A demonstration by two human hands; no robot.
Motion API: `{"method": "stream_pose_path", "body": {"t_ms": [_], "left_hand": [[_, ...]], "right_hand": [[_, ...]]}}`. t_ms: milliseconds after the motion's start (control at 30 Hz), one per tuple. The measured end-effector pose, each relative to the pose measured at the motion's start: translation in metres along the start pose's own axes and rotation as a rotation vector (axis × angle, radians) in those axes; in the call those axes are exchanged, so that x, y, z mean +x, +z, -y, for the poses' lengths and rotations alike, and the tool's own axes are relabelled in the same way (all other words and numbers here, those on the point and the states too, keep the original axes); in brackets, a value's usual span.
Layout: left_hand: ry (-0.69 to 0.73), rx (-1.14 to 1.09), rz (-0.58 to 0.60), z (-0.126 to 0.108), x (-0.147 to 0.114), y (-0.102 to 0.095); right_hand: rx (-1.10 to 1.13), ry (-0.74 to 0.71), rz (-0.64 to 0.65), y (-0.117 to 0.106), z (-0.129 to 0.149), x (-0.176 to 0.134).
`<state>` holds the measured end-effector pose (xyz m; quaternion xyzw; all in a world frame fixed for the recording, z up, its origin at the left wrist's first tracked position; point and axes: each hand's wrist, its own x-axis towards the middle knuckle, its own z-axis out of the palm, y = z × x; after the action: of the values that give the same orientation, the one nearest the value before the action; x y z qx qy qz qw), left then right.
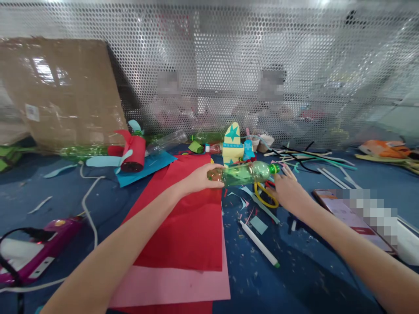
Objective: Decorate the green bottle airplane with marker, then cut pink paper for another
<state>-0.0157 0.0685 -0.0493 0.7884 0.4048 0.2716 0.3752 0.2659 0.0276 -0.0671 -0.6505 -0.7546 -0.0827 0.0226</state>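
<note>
A clear green plastic bottle [242,173] lies on its side in the air above the table, its green cap [274,168] pointing right. Around its base end, the fingers and thumb of my left hand [207,178] are closed. My right hand [290,187] is beside the cap with at least one finger stretched forward; whether it touches the cap is unclear. Just left of that hand are scissors with yellow and red handles [266,198], partly hidden. Red sheets [183,231] lie beneath my left arm, over a pink sheet [173,285].
A white marker [260,244] and paper scraps [258,224] lie in front. A phone [353,218] rests at right. Behind stand a red bottle craft [133,152], a yellow rocket-like craft [232,150] and a perforated metal screen [225,56]. A purple power strip [55,240] sits at left.
</note>
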Motion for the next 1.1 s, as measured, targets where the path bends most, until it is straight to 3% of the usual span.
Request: {"method": "stream_pose_path", "body": {"t_ms": [167, 300, 467, 600, 767, 867, 1000, 1100], "left_hand": [[0.052, 0.129, -0.021, 0.004, -0.001, -0.013], [0.076, 0.260, -0.069, 0.014, -0.001, -0.018], [0.081, 0.423, -0.072, 0.018, -0.002, -0.019], [0.012, 0.613, -0.077, 0.019, -0.006, -0.037], [-0.169, 0.818, 0.049, 0.033, -0.016, -0.069], [-0.245, 0.882, 0.084, 0.042, -0.018, -0.077], [-0.297, 0.929, 0.076, 0.048, -0.019, -0.078], [-0.316, 0.949, 0.056, 0.049, -0.020, -0.078]], "right_hand": [[0.177, -0.006, -0.192, -0.002, -0.014, 0.014], [0.260, -0.060, -0.319, -0.007, -0.005, 0.019], [0.234, -0.286, -0.250, -0.006, 0.023, 0.023], [0.214, -0.250, -0.262, 0.004, 0.031, 0.036], [0.259, -0.223, -0.351, 0.003, 0.039, 0.041], [0.334, -0.389, -0.363, -0.007, 0.070, 0.031], [0.473, -0.798, -0.211, -0.016, 0.141, 0.013], [0.507, -0.943, -0.165, -0.018, 0.191, 0.004]]}}
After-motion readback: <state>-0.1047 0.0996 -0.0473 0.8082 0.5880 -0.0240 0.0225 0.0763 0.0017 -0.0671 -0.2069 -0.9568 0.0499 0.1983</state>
